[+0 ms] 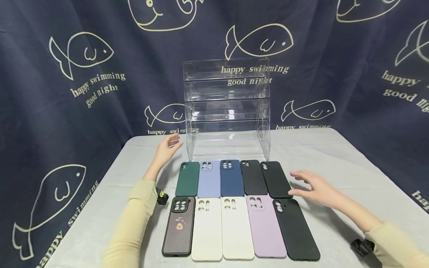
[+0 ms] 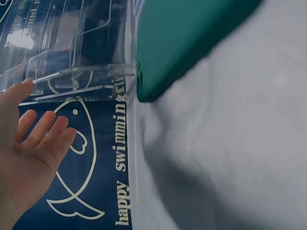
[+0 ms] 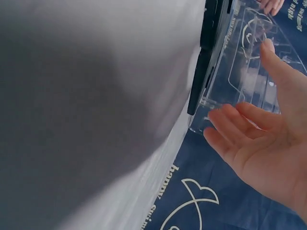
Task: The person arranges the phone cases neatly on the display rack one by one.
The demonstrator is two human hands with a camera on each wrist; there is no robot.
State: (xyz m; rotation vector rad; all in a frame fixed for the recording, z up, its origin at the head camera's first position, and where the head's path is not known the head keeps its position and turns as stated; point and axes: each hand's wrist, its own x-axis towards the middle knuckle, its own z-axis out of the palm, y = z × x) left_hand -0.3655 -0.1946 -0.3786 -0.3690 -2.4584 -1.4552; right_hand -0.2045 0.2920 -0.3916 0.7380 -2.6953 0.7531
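Two rows of phone cases lie on the table. The back row holds a green case (image 1: 187, 179), a light blue case (image 1: 209, 180), a dark blue case (image 1: 232, 179) and two black ones. In front lie a dark case with a small picture (image 1: 179, 229), two white cases (image 1: 207, 232), a lilac case (image 1: 267, 230) and a black case (image 1: 296, 232). My left hand (image 1: 168, 148), fingers relaxed and holding nothing, hovers beside the clear rack's left side. My right hand (image 1: 310, 187) is likewise empty, just right of the back row's end black case (image 1: 275, 178).
A clear plastic tiered rack (image 1: 228, 111) stands behind the cases at the table's back. A pale cloth covers the table (image 1: 110, 208). Dark blue curtains with fish drawings (image 1: 90, 48) hang behind and at both sides.
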